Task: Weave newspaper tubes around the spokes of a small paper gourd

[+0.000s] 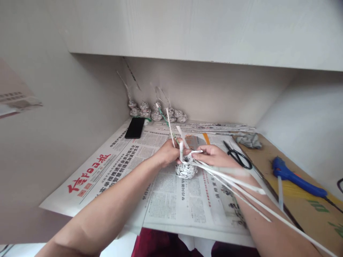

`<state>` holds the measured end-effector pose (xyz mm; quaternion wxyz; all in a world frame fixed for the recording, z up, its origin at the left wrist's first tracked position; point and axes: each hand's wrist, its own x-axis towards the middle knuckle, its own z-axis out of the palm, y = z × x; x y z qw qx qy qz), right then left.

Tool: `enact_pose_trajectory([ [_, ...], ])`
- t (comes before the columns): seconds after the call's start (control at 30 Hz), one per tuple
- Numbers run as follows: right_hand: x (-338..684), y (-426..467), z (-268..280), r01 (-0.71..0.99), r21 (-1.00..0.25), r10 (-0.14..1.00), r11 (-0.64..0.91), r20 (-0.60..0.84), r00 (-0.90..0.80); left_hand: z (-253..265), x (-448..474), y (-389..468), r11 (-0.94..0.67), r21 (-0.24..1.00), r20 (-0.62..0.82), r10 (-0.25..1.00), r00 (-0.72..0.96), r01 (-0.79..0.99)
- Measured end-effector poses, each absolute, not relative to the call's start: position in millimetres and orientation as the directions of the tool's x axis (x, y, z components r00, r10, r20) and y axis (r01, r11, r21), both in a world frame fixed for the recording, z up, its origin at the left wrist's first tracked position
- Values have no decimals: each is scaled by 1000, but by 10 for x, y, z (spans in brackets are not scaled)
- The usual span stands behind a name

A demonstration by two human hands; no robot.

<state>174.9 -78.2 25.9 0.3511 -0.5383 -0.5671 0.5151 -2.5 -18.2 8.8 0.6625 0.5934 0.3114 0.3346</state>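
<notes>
A small round woven ball of rolled newspaper rests on the newspaper sheets in front of me. My left hand closes round its upper left side, at the base of the upright paper strips. From the right, my right hand pinches a white paper strip at the top of the ball. Several long white paper strips run from the ball to the lower right, across my right forearm. The fingers partly hide the ball's top.
Several gourd-shaped woven paper pieces stand along the back wall, near a black phone. Thin paper rods lie behind my hands. Black scissors, a crumpled grey cloth and a blue glue gun are at right. A shelf panel hangs overhead.
</notes>
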Motion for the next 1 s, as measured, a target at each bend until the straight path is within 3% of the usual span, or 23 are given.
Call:
enact_pose_trajectory([
  [0.43, 1835, -754, 278, 358, -933, 959, 31, -73, -275, 78, -39, -196, 31, 999, -22, 784, 621, -5],
  [0.6, 1808, -684, 117, 315, -947, 967, 63, -20, -253, 44, -61, -170, -16, 1000, 11, 796, 605, 3],
  [0.8, 1777, -678, 62, 307, -942, 969, 135, 61, -239, 53, -73, -144, 59, 998, -66, 809, 584, 31],
  [1.0, 1740, -720, 135, 323, -934, 968, 155, 79, -236, 91, -87, -170, 54, 999, -43, 790, 612, 0],
])
